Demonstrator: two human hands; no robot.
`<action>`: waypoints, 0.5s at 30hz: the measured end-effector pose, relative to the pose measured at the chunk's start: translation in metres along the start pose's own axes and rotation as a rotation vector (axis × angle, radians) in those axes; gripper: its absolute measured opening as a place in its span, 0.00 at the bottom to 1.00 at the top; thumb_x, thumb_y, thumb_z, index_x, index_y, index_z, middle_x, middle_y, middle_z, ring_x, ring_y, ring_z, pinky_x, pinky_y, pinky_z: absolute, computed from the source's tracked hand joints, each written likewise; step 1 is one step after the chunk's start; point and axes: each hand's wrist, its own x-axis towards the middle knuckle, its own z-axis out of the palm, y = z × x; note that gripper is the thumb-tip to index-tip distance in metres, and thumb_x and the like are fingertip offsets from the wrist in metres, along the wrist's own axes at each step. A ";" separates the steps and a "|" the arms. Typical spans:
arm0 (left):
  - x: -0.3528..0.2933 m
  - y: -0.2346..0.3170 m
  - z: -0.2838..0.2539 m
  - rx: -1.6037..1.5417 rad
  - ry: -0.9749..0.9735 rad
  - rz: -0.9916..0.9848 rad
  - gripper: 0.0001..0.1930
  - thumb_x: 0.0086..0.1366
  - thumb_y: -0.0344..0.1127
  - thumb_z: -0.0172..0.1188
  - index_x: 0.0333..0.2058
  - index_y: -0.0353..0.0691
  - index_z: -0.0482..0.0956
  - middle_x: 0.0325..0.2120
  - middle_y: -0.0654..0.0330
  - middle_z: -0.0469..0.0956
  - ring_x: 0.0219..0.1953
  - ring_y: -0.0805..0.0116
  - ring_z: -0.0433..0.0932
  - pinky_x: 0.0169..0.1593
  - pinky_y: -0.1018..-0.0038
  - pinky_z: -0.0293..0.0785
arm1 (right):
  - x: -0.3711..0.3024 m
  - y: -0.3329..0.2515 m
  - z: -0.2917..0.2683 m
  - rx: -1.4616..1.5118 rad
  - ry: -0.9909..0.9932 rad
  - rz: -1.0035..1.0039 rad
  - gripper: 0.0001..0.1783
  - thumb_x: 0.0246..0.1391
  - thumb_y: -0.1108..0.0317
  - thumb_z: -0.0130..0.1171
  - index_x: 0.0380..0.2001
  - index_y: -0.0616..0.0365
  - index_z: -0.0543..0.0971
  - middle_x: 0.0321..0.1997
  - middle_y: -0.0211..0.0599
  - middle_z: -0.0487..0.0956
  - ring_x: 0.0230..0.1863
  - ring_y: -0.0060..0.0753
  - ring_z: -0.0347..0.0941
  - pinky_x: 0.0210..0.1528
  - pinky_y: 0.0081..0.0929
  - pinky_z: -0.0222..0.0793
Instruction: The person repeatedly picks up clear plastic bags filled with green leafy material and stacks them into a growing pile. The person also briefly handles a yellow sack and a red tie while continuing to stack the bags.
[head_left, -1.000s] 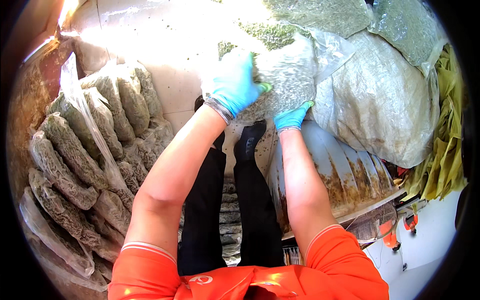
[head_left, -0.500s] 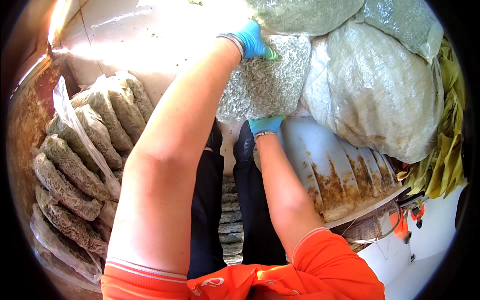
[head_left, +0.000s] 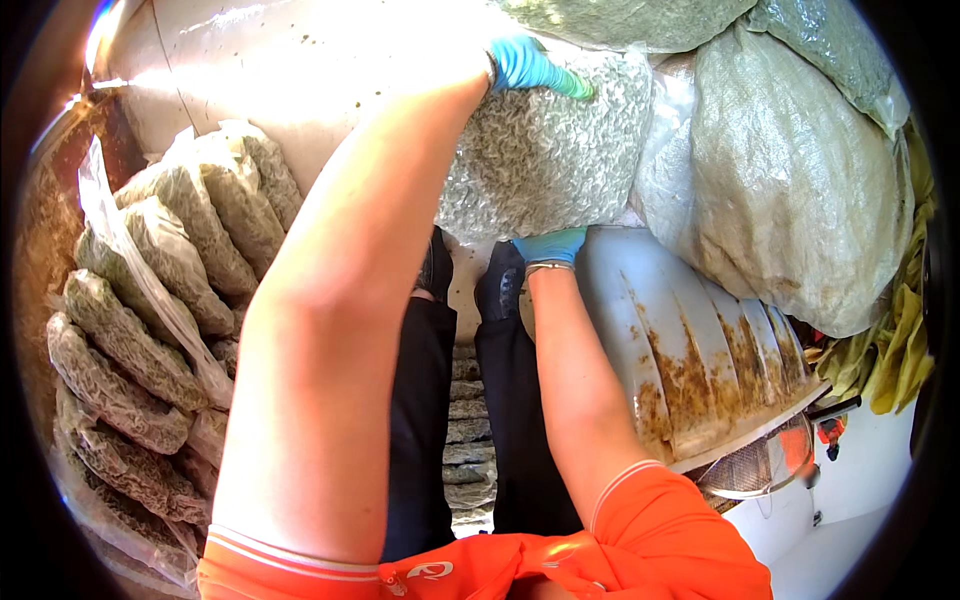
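Note:
A clear plastic bag packed with pale grey-green dried, curled leaves [head_left: 555, 150] lies between my hands on the light floor. My left hand [head_left: 532, 70], in a blue glove with green fingertips, grips its far edge with the thumb laid over the top. On the near edge, my right hand [head_left: 552, 246] is closed on the bag in a matching glove. The right fingers are mostly hidden beneath it. Just in front of my dark shoes [head_left: 499, 280], the bag's near side almost touches the right glove's cuff.
Several filled plastic bags [head_left: 130, 355] stand packed at left against a brown wall. A large whitish woven sack [head_left: 800, 170] bulges at right, beside a rust-stained grey ribbed panel [head_left: 690, 340]. More flat bags [head_left: 468, 430] are stacked between my legs. Yellow-green leaves [head_left: 900, 360] hang far right.
The bag and both hands have shifted slightly to the right in view, and the bag looks a little larger. Both hands keep their hold on it.

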 end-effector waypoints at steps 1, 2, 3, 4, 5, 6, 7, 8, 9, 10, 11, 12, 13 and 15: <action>-0.021 0.002 -0.006 0.006 0.009 -0.037 0.40 0.41 0.65 0.67 0.47 0.40 0.77 0.40 0.54 0.79 0.43 0.62 0.76 0.48 0.66 0.70 | -0.004 -0.005 -0.003 0.375 -0.085 0.154 0.42 0.55 0.34 0.30 0.64 0.51 0.56 0.68 0.39 0.54 0.67 0.48 0.49 0.66 0.51 0.42; -0.032 0.008 -0.012 0.012 0.016 -0.035 0.40 0.41 0.65 0.67 0.46 0.39 0.77 0.40 0.54 0.79 0.43 0.62 0.76 0.48 0.66 0.70 | 0.000 -0.009 0.004 -0.051 0.001 -0.008 0.41 0.55 0.35 0.30 0.64 0.51 0.56 0.69 0.38 0.53 0.67 0.48 0.48 0.67 0.51 0.41; -0.043 0.013 -0.019 0.018 0.026 -0.033 0.40 0.41 0.65 0.67 0.46 0.38 0.77 0.40 0.53 0.79 0.43 0.62 0.76 0.48 0.67 0.70 | -0.004 -0.012 0.011 -0.494 0.164 -0.110 0.41 0.55 0.36 0.30 0.64 0.51 0.56 0.69 0.38 0.52 0.68 0.48 0.47 0.67 0.50 0.40; -0.051 0.001 -0.021 -0.100 0.064 -0.014 0.40 0.41 0.64 0.68 0.46 0.38 0.77 0.39 0.54 0.79 0.42 0.63 0.76 0.48 0.68 0.70 | -0.010 -0.011 0.022 -0.075 0.064 -0.006 0.39 0.57 0.38 0.30 0.64 0.52 0.56 0.69 0.39 0.53 0.67 0.49 0.47 0.68 0.50 0.40; -0.057 -0.008 -0.023 -0.215 0.094 0.016 0.39 0.41 0.63 0.68 0.45 0.37 0.77 0.38 0.54 0.80 0.41 0.63 0.76 0.48 0.68 0.70 | -0.016 -0.011 0.032 0.340 0.017 0.120 0.37 0.58 0.40 0.30 0.64 0.52 0.56 0.69 0.40 0.53 0.67 0.50 0.48 0.68 0.50 0.40; -0.070 -0.023 -0.007 -0.465 0.129 0.055 0.38 0.42 0.61 0.69 0.45 0.36 0.77 0.37 0.54 0.80 0.39 0.64 0.77 0.47 0.70 0.71 | -0.032 -0.004 0.045 -0.401 0.144 -0.053 0.36 0.59 0.41 0.30 0.64 0.53 0.56 0.68 0.40 0.54 0.67 0.50 0.48 0.68 0.51 0.41; -0.093 -0.020 -0.015 -0.448 -0.011 -0.141 0.37 0.43 0.58 0.70 0.46 0.35 0.76 0.37 0.55 0.80 0.39 0.65 0.77 0.47 0.71 0.71 | -0.051 0.001 0.058 -0.410 0.160 -0.032 0.36 0.60 0.42 0.30 0.64 0.53 0.56 0.68 0.41 0.55 0.67 0.50 0.49 0.68 0.51 0.41; -0.121 -0.017 -0.031 -0.416 -0.136 -0.338 0.35 0.43 0.54 0.71 0.46 0.35 0.76 0.36 0.55 0.80 0.38 0.66 0.77 0.47 0.72 0.71 | -0.063 0.010 0.073 -0.410 0.157 -0.001 0.35 0.60 0.42 0.31 0.64 0.53 0.57 0.68 0.41 0.55 0.67 0.50 0.49 0.68 0.51 0.41; -0.153 -0.006 -0.040 -0.565 -0.088 -0.373 0.35 0.44 0.53 0.71 0.46 0.35 0.76 0.37 0.55 0.80 0.39 0.66 0.77 0.47 0.72 0.70 | -0.075 0.016 0.088 -0.414 0.152 0.033 0.35 0.60 0.43 0.31 0.63 0.54 0.57 0.68 0.41 0.56 0.66 0.51 0.50 0.67 0.51 0.41; -0.186 0.005 -0.049 -0.714 -0.027 -0.414 0.34 0.44 0.51 0.71 0.47 0.35 0.75 0.38 0.55 0.80 0.40 0.66 0.77 0.48 0.73 0.70 | -0.086 0.024 0.100 -0.481 0.135 0.060 0.34 0.61 0.44 0.31 0.62 0.55 0.58 0.67 0.43 0.57 0.66 0.50 0.51 0.67 0.52 0.44; -0.210 -0.003 -0.042 -0.607 0.088 -0.388 0.37 0.41 0.61 0.68 0.46 0.39 0.76 0.39 0.51 0.80 0.43 0.61 0.78 0.50 0.70 0.69 | -0.100 0.031 0.118 -0.490 0.178 0.100 0.33 0.62 0.45 0.31 0.62 0.57 0.59 0.66 0.45 0.58 0.65 0.50 0.53 0.66 0.51 0.48; -0.239 0.016 -0.068 -0.635 0.092 -0.450 0.34 0.46 0.50 0.71 0.48 0.34 0.74 0.38 0.54 0.79 0.41 0.68 0.77 0.48 0.74 0.70 | -0.113 0.037 0.135 -0.585 0.225 0.100 0.33 0.62 0.46 0.32 0.61 0.57 0.59 0.64 0.47 0.59 0.65 0.50 0.53 0.64 0.51 0.51; -0.271 0.020 -0.073 -0.753 0.156 -0.457 0.34 0.47 0.48 0.70 0.48 0.32 0.73 0.39 0.54 0.79 0.42 0.68 0.77 0.49 0.74 0.70 | -0.126 0.043 0.151 -0.644 0.246 0.150 0.34 0.61 0.44 0.33 0.62 0.57 0.58 0.64 0.46 0.59 0.65 0.49 0.53 0.65 0.49 0.50; -0.323 0.022 -0.070 -0.915 0.297 -0.411 0.36 0.47 0.51 0.69 0.49 0.33 0.72 0.41 0.52 0.78 0.44 0.64 0.76 0.50 0.72 0.69 | -0.155 0.063 0.196 -0.825 0.232 0.125 0.36 0.61 0.41 0.33 0.63 0.56 0.57 0.66 0.44 0.58 0.65 0.48 0.53 0.66 0.46 0.49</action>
